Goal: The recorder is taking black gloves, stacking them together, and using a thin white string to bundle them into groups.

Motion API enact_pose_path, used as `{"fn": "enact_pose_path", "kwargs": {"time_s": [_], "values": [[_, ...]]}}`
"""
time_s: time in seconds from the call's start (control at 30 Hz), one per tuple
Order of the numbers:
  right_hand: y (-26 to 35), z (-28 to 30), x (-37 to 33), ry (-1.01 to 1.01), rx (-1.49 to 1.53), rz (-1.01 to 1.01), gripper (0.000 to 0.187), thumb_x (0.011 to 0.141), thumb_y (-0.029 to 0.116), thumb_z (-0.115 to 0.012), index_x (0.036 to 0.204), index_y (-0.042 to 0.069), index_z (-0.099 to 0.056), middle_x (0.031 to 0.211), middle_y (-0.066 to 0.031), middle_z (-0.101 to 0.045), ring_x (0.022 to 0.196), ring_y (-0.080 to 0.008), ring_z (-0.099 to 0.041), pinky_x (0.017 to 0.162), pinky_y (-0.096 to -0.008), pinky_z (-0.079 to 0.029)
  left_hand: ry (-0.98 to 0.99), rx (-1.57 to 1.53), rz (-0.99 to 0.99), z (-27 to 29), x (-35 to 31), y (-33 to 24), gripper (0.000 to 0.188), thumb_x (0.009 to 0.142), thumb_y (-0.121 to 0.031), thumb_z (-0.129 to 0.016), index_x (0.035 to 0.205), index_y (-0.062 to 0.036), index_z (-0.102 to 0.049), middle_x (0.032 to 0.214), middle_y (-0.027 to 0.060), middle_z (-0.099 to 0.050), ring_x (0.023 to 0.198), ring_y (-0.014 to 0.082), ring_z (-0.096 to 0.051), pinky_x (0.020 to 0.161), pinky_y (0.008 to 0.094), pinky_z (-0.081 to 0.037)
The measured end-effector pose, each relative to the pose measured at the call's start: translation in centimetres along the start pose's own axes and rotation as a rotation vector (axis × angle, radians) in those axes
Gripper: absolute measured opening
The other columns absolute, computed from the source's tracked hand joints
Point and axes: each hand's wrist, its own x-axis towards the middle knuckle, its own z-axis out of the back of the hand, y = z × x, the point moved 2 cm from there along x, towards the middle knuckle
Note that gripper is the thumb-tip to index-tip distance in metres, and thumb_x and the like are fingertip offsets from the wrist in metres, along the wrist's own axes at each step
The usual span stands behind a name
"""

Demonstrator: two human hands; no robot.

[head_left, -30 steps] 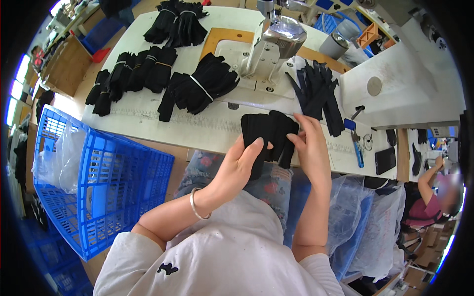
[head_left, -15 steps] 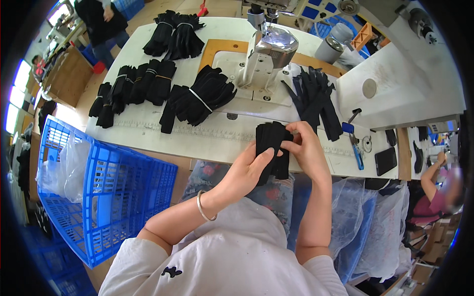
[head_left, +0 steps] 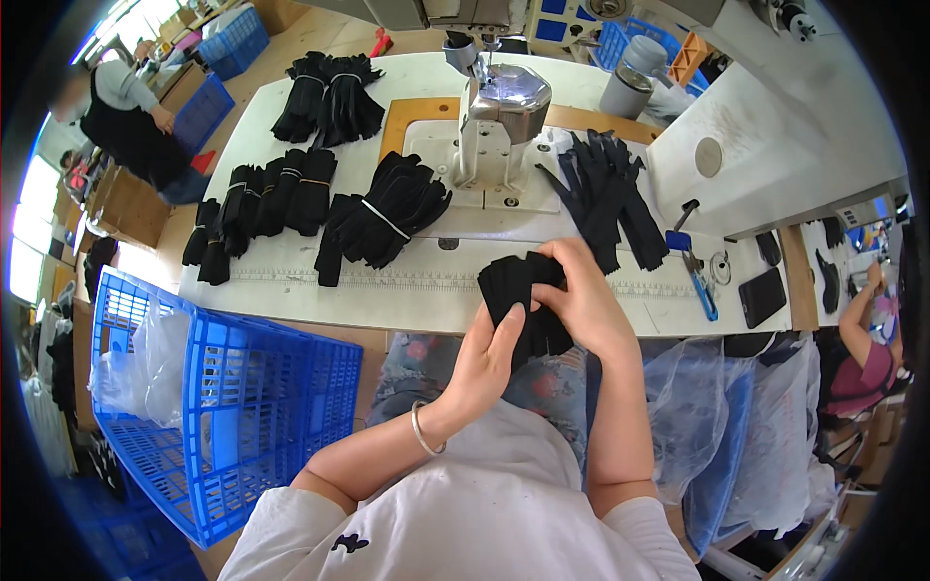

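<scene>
Both of my hands hold a stack of black fabric strips (head_left: 508,283) over the table's front edge. My left hand (head_left: 487,351) grips the stack from its lower left, thumb laid along the front. My right hand (head_left: 584,298) pinches it at the upper right, its fingertips partly hidden behind the cloth. To the left on the table lies a larger black strip bundle (head_left: 386,211) tied with a white band. Loose black strips (head_left: 605,194) lie fanned out beyond my right hand.
A sewing machine (head_left: 504,107) stands behind the work. Smaller tied bundles (head_left: 281,194) and upright bunches (head_left: 325,97) occupy the left of the table. Blue-handled snips (head_left: 699,289) and a black phone (head_left: 762,294) lie right. A blue crate (head_left: 199,387) stands at left; a person (head_left: 136,126) is beyond.
The stack in my hands has tilted and its strips have fanned out more. My left hand has turned more upright. The view has shifted slightly, and the person at far left shows more fully.
</scene>
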Motion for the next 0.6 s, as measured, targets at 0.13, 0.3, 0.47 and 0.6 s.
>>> {"fn": "enact_pose_path", "kwargs": {"time_s": [0.13, 0.3, 0.47, 0.6], "values": [[0.6, 0.1, 0.1, 0.163, 0.451, -0.245, 0.037, 0.080, 0.007, -0.071, 0.113, 0.001, -0.057, 0.095, -0.0114, -0.065, 0.076, -0.0167, -0.063, 0.071, -0.0290, -0.050, -0.055, -0.271, 0.134, 1.0, 0.2, 0.1, 0.029, 0.105, -0.023, -0.040, 0.120, -0.0015, -0.055, 0.109, 0.0044, -0.059, 0.098, 0.0113, -0.056, 0.089, 0.0263, -0.046], [1.7, 2.9, -0.6, 0.064, 0.687, -0.183, 0.044, 0.081, 0.003, -0.069, 0.123, 0.004, -0.056, 0.100, -0.0034, -0.064, 0.076, -0.0079, -0.059, 0.071, -0.0241, -0.049, -0.004, -0.382, 0.048, 2.7, 2.0, -0.8, 0.032, 0.105, -0.019, -0.038, 0.124, 0.0039, -0.050, 0.121, 0.0151, -0.060, 0.117, 0.0207, -0.057, 0.099, 0.0362, -0.049], [3.3, 1.7, -1.7, 0.003, 0.692, -0.086, 0.042, 0.084, 0.005, -0.067, 0.124, 0.006, -0.057, 0.110, -0.0030, -0.061, 0.093, -0.0091, -0.057, 0.082, -0.0239, -0.047, 0.208, -0.442, 0.289, 0.6, 0.5, -0.7, 0.041, 0.104, -0.027, -0.041, 0.136, -0.0013, -0.038, 0.125, 0.0104, -0.056, 0.112, 0.0196, -0.059, 0.091, 0.0355, -0.054], [2.3, 1.2, -2.2, -0.036, 0.882, -0.094, 0.030, 0.092, 0.012, -0.059, 0.120, 0.003, -0.058, 0.112, -0.0059, -0.061, 0.103, -0.0149, -0.057, 0.092, -0.0274, -0.044, 0.376, -0.404, 0.306, -0.1, 0.9, -0.8, 0.052, 0.091, -0.020, -0.065, 0.134, -0.0034, -0.041, 0.113, 0.0057, -0.055, 0.097, 0.0116, -0.058, 0.077, 0.0264, -0.053]]}}
